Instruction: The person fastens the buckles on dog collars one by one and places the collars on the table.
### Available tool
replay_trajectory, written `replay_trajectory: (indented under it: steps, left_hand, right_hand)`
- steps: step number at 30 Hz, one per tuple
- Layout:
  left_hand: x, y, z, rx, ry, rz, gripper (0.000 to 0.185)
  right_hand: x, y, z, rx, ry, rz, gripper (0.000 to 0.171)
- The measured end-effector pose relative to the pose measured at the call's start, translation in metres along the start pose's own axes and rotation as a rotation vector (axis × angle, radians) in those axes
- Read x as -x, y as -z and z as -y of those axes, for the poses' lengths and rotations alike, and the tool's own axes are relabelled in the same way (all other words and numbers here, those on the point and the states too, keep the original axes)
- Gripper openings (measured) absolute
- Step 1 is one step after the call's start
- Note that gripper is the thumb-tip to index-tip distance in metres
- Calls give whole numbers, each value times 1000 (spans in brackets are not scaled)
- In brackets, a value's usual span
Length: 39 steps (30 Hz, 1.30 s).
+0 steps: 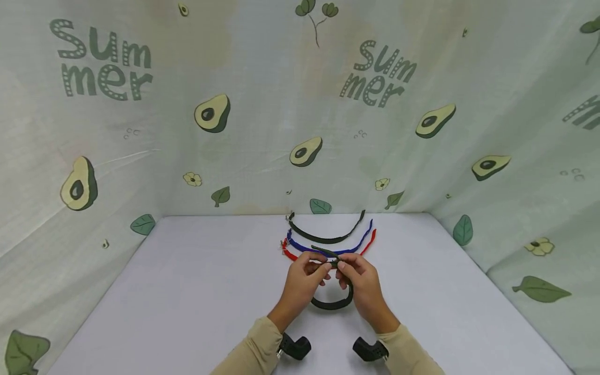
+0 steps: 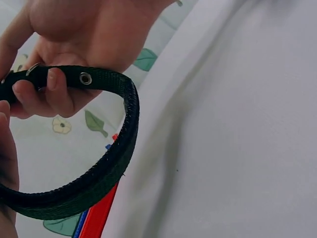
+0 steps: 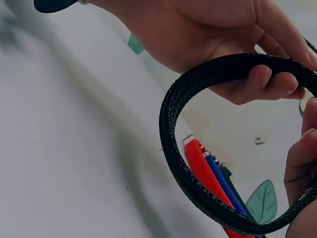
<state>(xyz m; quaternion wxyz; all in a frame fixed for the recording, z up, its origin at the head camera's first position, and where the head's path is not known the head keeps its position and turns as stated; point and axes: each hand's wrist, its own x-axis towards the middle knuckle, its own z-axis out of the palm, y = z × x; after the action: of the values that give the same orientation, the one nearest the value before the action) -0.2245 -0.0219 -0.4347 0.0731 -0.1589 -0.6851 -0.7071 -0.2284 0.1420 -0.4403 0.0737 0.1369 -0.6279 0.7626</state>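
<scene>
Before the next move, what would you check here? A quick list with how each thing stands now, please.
1. Left fingers holding the looped dark strap: ok.
2. Right fingers holding it too: ok.
3. Metal eyelet uncovered: ok, plain in the left wrist view.
4. Strap end tucked away: not ok, it sticks out past the fingers.
5. Loop fastened: cannot tell, the fingers hide the join.
6. Red strap, blue strap and rear dark strap unheld on the table: ok.

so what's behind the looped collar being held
Behind the held collar: a red collar, a blue collar and a black collar. The red collar's middle is mostly covered.
</scene>
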Motion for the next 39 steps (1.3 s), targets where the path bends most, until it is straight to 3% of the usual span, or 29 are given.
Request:
replay_trajectory:
  steps: [5,14,21,33,39]
  left_hand:
    - [2,-2,3,-148,-88,-16,15]
    - [3,-4,9,-228,-231,-4,20]
    - [4,-7,12,-358,-383,-7,20]
    - [4,-5,9,-512,-402,-31,19]
    - [2,-7,5,-690,-404,-37,18]
  right_hand:
    - [-1,-2,1,-4,-29,7,26]
    - [-4,-1,4,-9,-53,8,28]
    - [-3,2,3,-22,-1,5,30]
    - [-2,5,1,-22,70,77,27]
    - [-3,9,3,142,165,70,19]
